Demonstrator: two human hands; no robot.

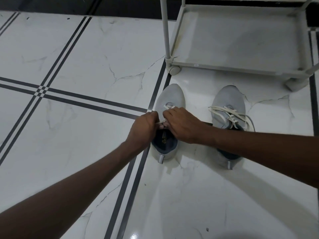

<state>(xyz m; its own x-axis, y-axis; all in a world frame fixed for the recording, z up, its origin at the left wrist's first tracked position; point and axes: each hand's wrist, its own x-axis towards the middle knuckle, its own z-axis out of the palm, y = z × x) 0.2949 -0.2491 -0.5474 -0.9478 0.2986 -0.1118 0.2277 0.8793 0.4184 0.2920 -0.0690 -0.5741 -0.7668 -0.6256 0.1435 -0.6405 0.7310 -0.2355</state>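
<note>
Two light grey sneakers with dark blue linings stand side by side on the white tiled floor, toes pointing away from me. Over the left sneaker [170, 97] both hands meet at the lacing. My left hand [143, 129] has its fingers curled at the white laces [168, 107]. My right hand [181, 125] lies across the tongue area and also pinches the laces. The right sneaker [227, 102] stands untouched, its white laces [231, 114] loose and spread across the top; my right forearm crosses over its heel.
A pale grey wheeled rack [241, 66] with an upright pole [165, 28] stands just beyond the shoes, its caster [174, 69] near the left sneaker's toe. Dark stripes run across the glossy marble-pattern floor [77, 57]. A black skirting runs along the far wall.
</note>
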